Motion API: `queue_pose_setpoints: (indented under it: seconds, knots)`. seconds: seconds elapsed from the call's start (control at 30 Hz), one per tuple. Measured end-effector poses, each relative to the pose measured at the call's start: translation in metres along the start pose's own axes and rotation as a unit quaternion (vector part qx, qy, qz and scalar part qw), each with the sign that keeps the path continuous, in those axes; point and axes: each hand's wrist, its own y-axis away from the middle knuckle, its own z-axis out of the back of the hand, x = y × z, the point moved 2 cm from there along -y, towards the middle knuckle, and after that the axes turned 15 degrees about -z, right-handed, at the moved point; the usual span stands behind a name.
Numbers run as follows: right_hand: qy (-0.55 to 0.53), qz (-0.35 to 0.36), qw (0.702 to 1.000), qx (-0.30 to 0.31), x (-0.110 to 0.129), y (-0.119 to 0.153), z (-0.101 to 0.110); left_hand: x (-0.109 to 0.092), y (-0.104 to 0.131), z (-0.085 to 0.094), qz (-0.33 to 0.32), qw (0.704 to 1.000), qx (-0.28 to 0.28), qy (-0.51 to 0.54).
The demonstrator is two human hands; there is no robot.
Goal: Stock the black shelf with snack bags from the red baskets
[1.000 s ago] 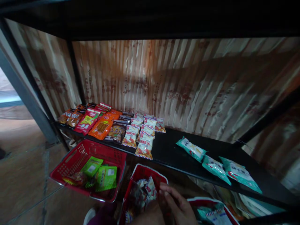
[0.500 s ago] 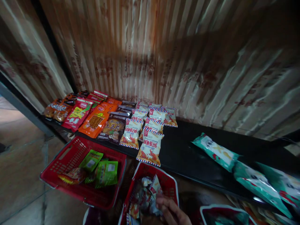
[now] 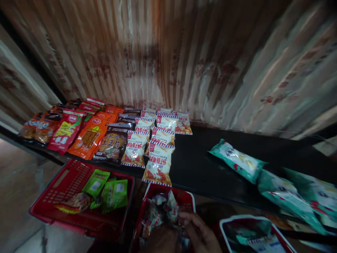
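Both of my hands reach into a red basket (image 3: pixel 191 200) at the bottom middle. Inside lie several snack bags, one of them a white snack bag (image 3: pixel 172 209) with a striped edge. Over the bags, my left hand (image 3: pixel 162 239) is dark and blurred, its fingers hidden. At the basket's right side, my right hand (image 3: pixel 198 230) has its fingers curled together close to the white bag; what they hold is hidden. Just behind the basket, white shrimp-picture snack bags (image 3: pixel 158 163) stand in rows on the black shelf (image 3: pixel 195 158).
Left on the shelf are brown potato-chip bags (image 3: pixel 113 142), orange packets (image 3: pixel 91 137) and pink packets (image 3: pixel 65 130). Several teal bags (image 3: pixel 237 160) lie at right. A second red basket (image 3: pixel 65 179) holds green packets (image 3: pixel 115 195). Another basket (image 3: pixel 223 225) sits lower right. Corrugated sheeting (image 3: pixel 147 63) backs the shelf.
The view has shifted, so the shelf and its bags sit further left. My left hand has come clearly into view over the middle basket. My right hand stays at its right side.
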Motion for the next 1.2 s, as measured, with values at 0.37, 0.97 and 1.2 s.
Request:
queue_pose_setpoints:
  seconds: [0.37, 0.97, 1.2]
  knots:
    - [-0.040, 0.017, 0.998, -0.045, -0.006, 0.008, -0.024, 0.001, 0.057, 0.037, 0.015, 0.956, -0.293, 0.000]
    - [-0.019, 0.110, 0.993, -0.042, 0.015, 0.014, -0.038, 0.006, 0.036, 0.079, 0.024, 0.792, -0.610, 0.024]
    - [-0.026, 0.162, 0.982, -0.094, 0.024, 0.011, -0.027, 0.006, 0.028, 0.085, 0.058, 0.790, -0.610, -0.014]
